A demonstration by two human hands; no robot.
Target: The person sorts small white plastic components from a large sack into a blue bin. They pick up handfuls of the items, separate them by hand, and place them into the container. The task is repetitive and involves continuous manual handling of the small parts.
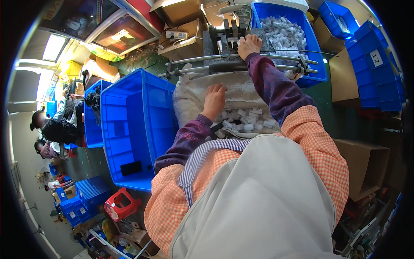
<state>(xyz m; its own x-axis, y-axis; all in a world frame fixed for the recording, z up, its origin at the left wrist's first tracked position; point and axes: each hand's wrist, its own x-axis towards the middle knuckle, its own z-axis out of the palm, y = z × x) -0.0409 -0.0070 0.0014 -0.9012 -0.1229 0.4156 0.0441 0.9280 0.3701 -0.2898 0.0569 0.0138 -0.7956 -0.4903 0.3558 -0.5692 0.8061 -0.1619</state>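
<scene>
My right hand (250, 45) reaches up to a dark metal bench machine (228, 36), fingers bent together at its clamp. Whatever sits under those fingertips is too small to make out. Lower and to the left, my left hand (214, 102) hovers over or rests on a pale cloth (241, 86), its fingers curled in; what they hold, if anything, is hidden. Just right of that wrist, small clear plastic pieces (248, 118) with bristle-like ends lie heaped on the cloth, near my lap. Two metal rods with a dark roller (228, 66) run across between machine and cloth.
A blue crate (312, 39) full of similar clear pieces stands right of the machine. At my left is a large blue bin (159, 103) with a dark object inside. Cardboard boxes (360, 166), stacked blue crates (366, 60) and a red stool (122, 205) surround me. People sit far left.
</scene>
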